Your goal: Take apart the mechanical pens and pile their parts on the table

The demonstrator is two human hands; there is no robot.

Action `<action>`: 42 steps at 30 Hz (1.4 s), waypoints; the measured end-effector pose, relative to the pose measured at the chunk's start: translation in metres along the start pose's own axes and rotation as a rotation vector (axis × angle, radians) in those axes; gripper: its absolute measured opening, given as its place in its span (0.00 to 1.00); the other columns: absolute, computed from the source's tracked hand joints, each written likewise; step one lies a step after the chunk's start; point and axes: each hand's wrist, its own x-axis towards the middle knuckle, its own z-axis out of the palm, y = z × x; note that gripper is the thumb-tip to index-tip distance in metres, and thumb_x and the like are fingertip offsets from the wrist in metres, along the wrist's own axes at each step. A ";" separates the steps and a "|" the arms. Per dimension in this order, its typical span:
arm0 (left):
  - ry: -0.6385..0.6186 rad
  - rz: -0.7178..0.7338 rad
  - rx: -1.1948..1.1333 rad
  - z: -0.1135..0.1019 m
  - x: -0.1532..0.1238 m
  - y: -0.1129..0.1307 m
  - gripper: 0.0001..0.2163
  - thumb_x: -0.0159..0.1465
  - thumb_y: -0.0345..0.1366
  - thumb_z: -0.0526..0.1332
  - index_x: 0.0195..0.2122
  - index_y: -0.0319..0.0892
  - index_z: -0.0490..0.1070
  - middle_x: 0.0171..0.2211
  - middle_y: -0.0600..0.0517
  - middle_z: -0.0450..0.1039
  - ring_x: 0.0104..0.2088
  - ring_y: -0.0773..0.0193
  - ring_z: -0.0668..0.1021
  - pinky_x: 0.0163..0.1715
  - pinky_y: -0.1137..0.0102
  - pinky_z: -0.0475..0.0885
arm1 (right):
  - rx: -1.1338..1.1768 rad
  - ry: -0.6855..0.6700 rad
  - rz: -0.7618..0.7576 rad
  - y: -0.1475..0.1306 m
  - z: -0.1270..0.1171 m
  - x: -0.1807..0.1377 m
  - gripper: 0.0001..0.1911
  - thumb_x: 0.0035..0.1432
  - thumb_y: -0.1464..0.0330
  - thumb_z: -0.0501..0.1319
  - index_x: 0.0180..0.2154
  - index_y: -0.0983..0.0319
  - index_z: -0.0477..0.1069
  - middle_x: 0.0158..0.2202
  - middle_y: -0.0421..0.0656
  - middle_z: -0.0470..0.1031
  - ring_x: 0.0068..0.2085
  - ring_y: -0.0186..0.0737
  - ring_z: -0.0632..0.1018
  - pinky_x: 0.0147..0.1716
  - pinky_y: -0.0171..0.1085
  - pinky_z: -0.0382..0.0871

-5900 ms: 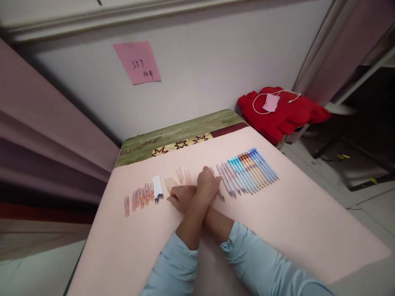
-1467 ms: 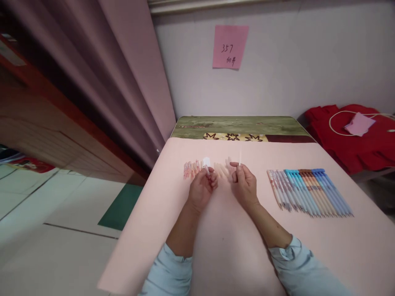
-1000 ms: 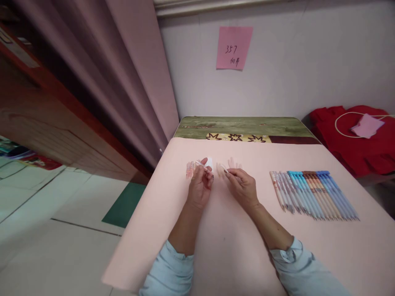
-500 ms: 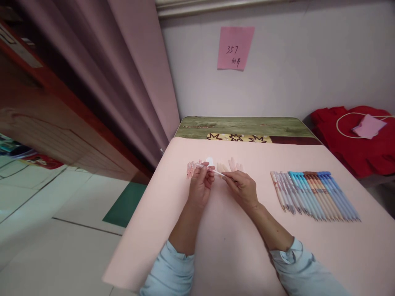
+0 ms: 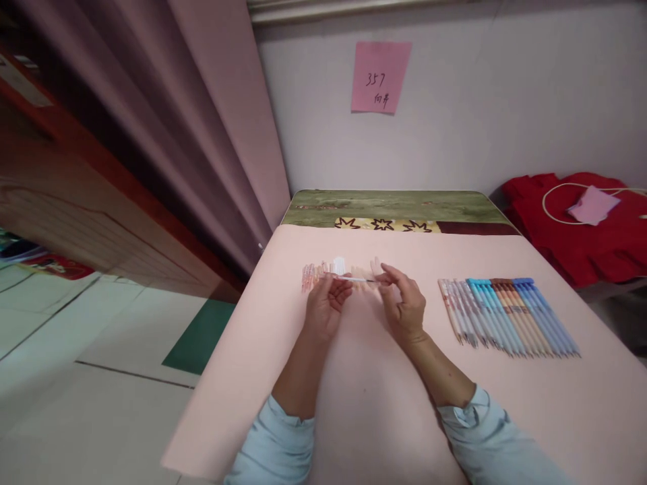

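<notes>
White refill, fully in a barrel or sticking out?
At least partly out: the refill shows white between left hand and right hand. Whether its left end is inserted, I cannot tell.

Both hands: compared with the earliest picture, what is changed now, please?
The crossed arms have separated: the left hand moved left, away from the pen row; the right hand moved right. The left hand has taken hold of a thin white pen part, which extends to the right fingers; whether they grip it is unclear. The pen row and red cloth stayed.

pens (image 5: 508, 318) right, tubes (image 5: 309, 277) left — on table (image 5: 455, 207)
</notes>
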 end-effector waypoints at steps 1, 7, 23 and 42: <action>0.038 0.001 -0.073 -0.001 0.002 0.004 0.07 0.63 0.35 0.63 0.32 0.36 0.72 0.32 0.46 0.80 0.28 0.69 0.80 0.28 0.77 0.77 | 0.014 0.053 0.065 0.003 -0.001 0.002 0.18 0.66 0.62 0.54 0.53 0.60 0.70 0.42 0.46 0.79 0.43 0.43 0.78 0.47 0.42 0.68; 0.087 0.034 -0.299 -0.007 0.008 0.017 0.08 0.69 0.29 0.54 0.38 0.38 0.73 0.34 0.49 0.79 0.28 0.73 0.80 0.27 0.82 0.76 | -0.217 0.038 0.221 0.033 -0.009 0.014 0.13 0.57 0.68 0.56 0.41 0.60 0.76 0.40 0.46 0.78 0.41 0.47 0.76 0.42 0.45 0.67; -0.028 0.072 -0.217 -0.012 0.016 0.011 0.05 0.65 0.31 0.60 0.33 0.37 0.73 0.33 0.47 0.80 0.29 0.70 0.81 0.29 0.79 0.77 | -0.619 -0.559 0.282 0.014 -0.037 0.032 0.21 0.54 0.68 0.56 0.51 0.60 0.71 0.46 0.48 0.74 0.43 0.46 0.74 0.39 0.40 0.61; -0.095 0.150 -0.041 -0.013 0.012 0.005 0.11 0.59 0.35 0.67 0.40 0.37 0.72 0.35 0.47 0.79 0.31 0.68 0.81 0.35 0.74 0.78 | -0.004 -0.427 0.290 -0.012 -0.038 0.037 0.08 0.53 0.66 0.59 0.36 0.59 0.73 0.28 0.37 0.74 0.29 0.35 0.73 0.27 0.32 0.60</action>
